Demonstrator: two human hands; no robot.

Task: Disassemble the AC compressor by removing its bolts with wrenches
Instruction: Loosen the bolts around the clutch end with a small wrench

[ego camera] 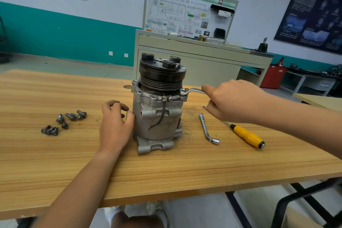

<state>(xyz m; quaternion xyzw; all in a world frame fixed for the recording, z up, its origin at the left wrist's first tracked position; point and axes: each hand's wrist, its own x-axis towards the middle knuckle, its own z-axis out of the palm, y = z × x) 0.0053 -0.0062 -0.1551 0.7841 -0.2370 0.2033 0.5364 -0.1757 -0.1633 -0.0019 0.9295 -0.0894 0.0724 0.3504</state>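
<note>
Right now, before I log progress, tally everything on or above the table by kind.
AC compressor: 1
Wrench at its upper flange, gripped by the right hand: 1
L-shaped socket wrench: 1
Yellow-handled screwdriver: 1
Loose bolts: 8, overlapping, so approximate
Total: 12

I see the gray compressor (pixel 157 116) standing upright, its black wheel (pixel 161 75) on top. A flat silver wrench (pixel 194 90) sits on its top right edge, held by my right hand (pixel 235 102). Some loose bolts (pixel 63 122) lie bunched on its left. A bent wrench (pixel 208 129) lies on its right.
</note>
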